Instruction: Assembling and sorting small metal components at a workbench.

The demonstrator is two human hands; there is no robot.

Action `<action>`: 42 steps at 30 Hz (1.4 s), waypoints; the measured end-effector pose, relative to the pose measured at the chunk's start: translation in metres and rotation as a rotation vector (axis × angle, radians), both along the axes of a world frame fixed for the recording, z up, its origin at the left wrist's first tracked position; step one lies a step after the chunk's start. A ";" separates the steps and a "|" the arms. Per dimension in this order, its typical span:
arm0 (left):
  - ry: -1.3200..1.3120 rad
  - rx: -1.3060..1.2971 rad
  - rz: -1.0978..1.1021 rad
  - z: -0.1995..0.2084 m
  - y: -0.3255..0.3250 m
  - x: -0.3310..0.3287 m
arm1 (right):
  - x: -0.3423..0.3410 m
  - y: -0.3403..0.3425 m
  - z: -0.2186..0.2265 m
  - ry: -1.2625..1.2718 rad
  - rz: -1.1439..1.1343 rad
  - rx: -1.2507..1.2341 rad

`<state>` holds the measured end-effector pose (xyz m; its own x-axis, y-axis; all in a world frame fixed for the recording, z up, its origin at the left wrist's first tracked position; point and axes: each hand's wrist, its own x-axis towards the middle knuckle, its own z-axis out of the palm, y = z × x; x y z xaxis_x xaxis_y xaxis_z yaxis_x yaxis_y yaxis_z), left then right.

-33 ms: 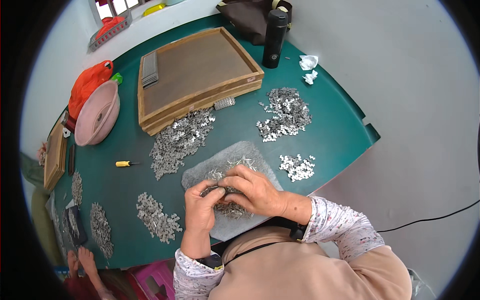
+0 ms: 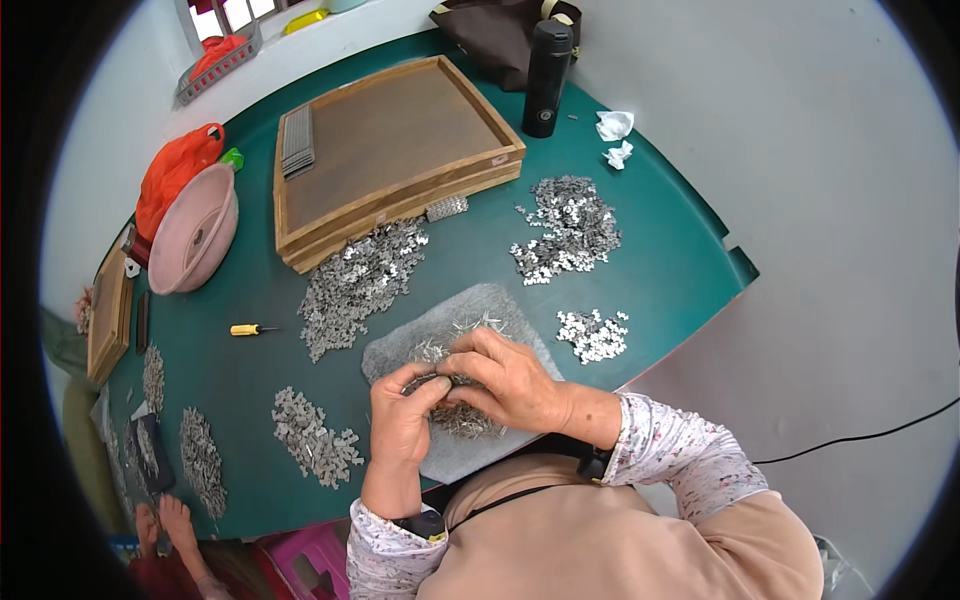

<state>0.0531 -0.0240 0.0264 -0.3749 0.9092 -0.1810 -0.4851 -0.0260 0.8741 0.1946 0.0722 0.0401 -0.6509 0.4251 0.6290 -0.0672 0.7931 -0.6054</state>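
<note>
My left hand (image 2: 403,418) and my right hand (image 2: 512,385) meet over a grey felt pad (image 2: 470,455) at the near edge of the green table (image 2: 670,270). The fingertips of both hands pinch a small bunch of thin silver metal pieces (image 2: 440,381) between them. More loose metal pieces (image 2: 462,420) lie on the pad under my hands, partly hidden by them. Flowered sleeves cover both forearms.
Heaps of metal pieces lie at the centre (image 2: 360,285), right (image 2: 570,230), near right (image 2: 593,335) and near left (image 2: 315,440). Stacked wooden trays (image 2: 395,150), a black bottle (image 2: 548,80), a pink bowl (image 2: 195,235), a yellow screwdriver (image 2: 250,329) and crumpled tissues (image 2: 615,135) stand around. Another person's hands (image 2: 165,530) show at lower left.
</note>
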 end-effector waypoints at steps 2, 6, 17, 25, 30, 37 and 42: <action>-0.075 -0.025 0.011 -0.002 -0.001 0.001 | 0.001 0.005 0.001 0.013 -0.022 0.076; -0.376 0.040 -0.139 -0.001 -0.002 -0.004 | -0.001 0.011 -0.002 0.067 0.057 -0.005; -0.156 -0.070 -0.039 0.011 0.012 -0.002 | 0.004 0.026 0.001 -0.126 0.080 -0.717; -0.222 -0.022 -0.115 0.008 0.019 -0.017 | -0.008 0.046 0.008 -0.238 0.088 -0.463; -0.188 -0.043 -0.148 0.005 0.034 -0.020 | -0.013 0.060 0.011 -0.247 0.039 -0.160; 0.339 -0.153 -0.182 0.003 0.076 -0.039 | -0.025 0.092 0.010 -0.330 -0.073 -0.105; 1.271 -0.126 -0.054 -0.006 0.120 -0.054 | -0.041 0.132 0.001 -0.417 -0.183 -0.059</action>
